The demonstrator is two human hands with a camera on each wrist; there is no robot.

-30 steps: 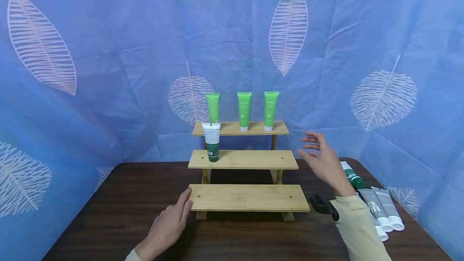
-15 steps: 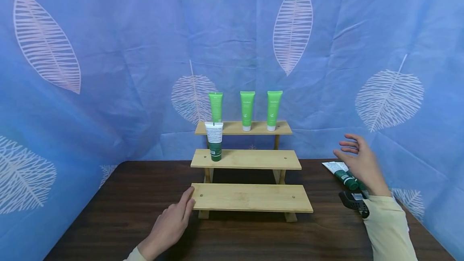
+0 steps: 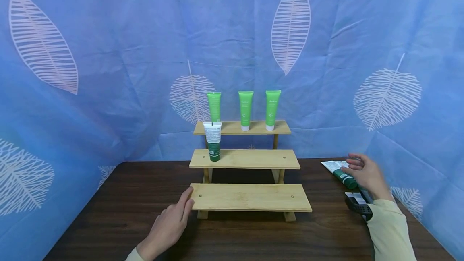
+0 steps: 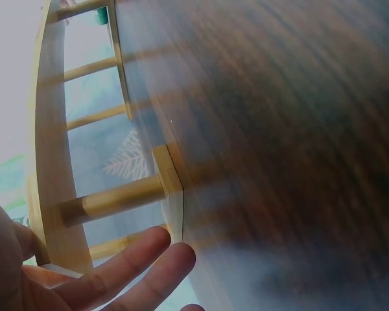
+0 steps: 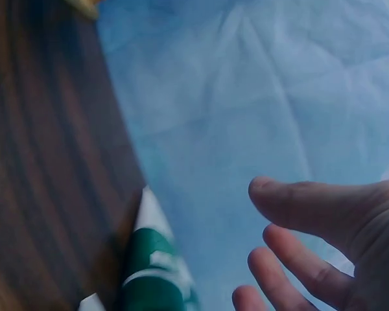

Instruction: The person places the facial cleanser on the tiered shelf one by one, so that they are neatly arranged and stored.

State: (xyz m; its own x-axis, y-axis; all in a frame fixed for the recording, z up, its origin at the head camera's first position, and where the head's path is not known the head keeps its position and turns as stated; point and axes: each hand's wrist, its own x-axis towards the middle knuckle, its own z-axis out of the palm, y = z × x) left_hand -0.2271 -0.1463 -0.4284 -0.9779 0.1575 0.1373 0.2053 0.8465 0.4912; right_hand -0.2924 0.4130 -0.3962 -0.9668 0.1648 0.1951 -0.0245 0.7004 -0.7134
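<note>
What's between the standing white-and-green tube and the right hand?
Head view: bare middle shelf, then tabletop, then a lying green-and-white tube by the right hand.

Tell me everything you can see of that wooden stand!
The stand, pale and wooden-looking, has three flat boards rising in steps toward the back, on round posts with feet. Spots near its ends look like screws. It stands upright on the table. The left hand touches the left end of the lowest board. A white and green tube stands left on the middle board; three green tubes line the top board.
</note>
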